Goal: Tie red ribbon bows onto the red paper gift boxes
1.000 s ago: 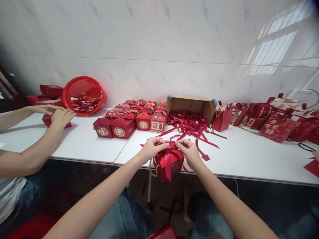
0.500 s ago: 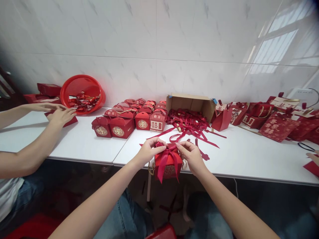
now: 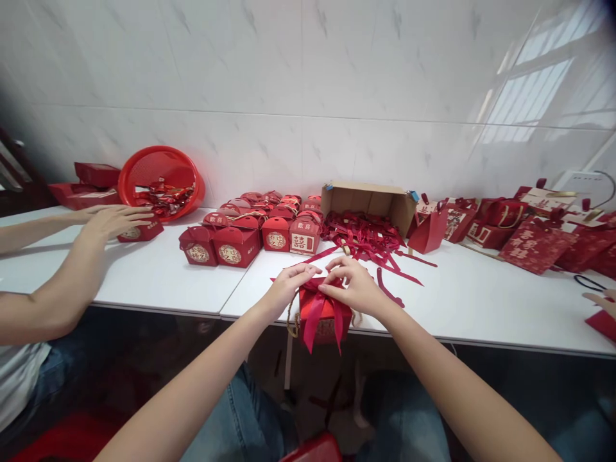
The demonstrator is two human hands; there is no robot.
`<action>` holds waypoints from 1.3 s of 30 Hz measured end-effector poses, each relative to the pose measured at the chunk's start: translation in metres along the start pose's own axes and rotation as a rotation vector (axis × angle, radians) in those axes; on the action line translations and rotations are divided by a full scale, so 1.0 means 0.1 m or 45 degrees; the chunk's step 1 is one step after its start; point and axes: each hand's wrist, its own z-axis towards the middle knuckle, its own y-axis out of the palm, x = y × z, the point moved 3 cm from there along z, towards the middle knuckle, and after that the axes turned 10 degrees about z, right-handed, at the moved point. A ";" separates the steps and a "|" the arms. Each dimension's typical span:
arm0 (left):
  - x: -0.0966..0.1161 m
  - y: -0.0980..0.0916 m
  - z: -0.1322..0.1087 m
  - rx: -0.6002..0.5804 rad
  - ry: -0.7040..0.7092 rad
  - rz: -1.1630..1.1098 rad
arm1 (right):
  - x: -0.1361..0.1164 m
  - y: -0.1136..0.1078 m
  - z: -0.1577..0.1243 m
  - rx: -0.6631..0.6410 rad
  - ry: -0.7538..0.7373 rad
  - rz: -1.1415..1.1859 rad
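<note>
A small red gift box [image 3: 326, 328] sits at the table's front edge, with gold cord at its sides. Over its top lies a red ribbon [image 3: 315, 316] tied in a bow, two tails hanging down the front. My left hand [image 3: 287, 290] is closed, fingertips pinching the ribbon at the bow's left side. Above the knot, my right hand [image 3: 356, 287] is curled, with its thumb and fingers on the ribbon there. The fingers partly hide the bow's loops.
Behind stand several filled red boxes [image 3: 235, 247] and a cardboard carton [image 3: 370, 187] spilling ribbons [image 3: 366, 234]. Red bags [image 3: 534, 244] line the right. At left, a co-worker's hands [image 3: 108, 221] touch another box near a red basket [image 3: 198, 192]. Another person's hand [image 3: 604, 300] shows at far right.
My right hand has moved left from the bow's right side to its knot. My left hand stays at the bow's left. The co-worker's red box has turned, its front emblem now showing.
</note>
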 end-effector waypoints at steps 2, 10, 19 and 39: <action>0.01 0.02 -0.01 -0.022 0.010 0.008 | 0.01 0.01 0.01 -0.022 -0.017 -0.043; -0.06 0.04 -0.02 -0.011 -0.001 0.022 | 0.02 0.06 -0.05 -0.044 -0.002 -0.082; -0.08 0.02 -0.03 -0.006 -0.018 0.058 | 0.05 0.06 -0.08 -0.030 0.002 -0.076; -0.62 -0.84 -0.27 0.231 0.192 0.995 | 0.58 -0.07 -0.57 -0.278 0.325 0.491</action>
